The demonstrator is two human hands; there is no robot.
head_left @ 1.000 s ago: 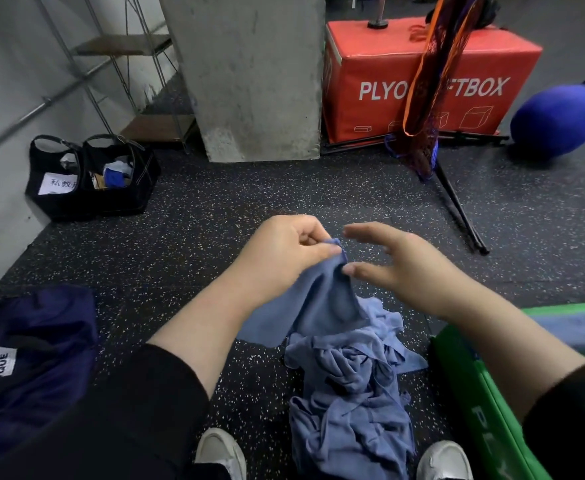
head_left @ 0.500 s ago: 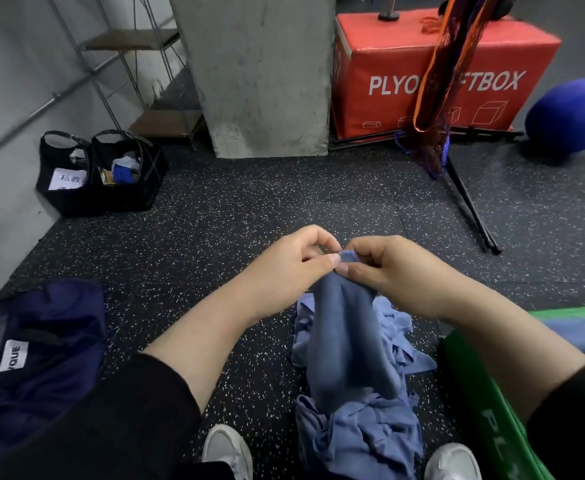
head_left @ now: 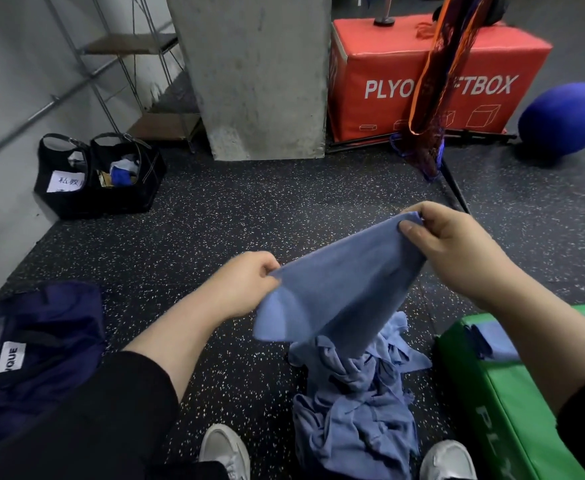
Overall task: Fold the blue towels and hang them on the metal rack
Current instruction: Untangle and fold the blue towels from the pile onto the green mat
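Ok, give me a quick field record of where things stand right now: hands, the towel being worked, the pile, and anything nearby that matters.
left hand: pinches the near corner of the blue towel
right hand: pinches the far corner, raised higher
towel state: spread between both hands, not yet folded
towel pile: crumpled on the speckled floor between the shoes
green plyo box: at right, blue cloth on top
metal rack: far left by the wall; no towels seen on it
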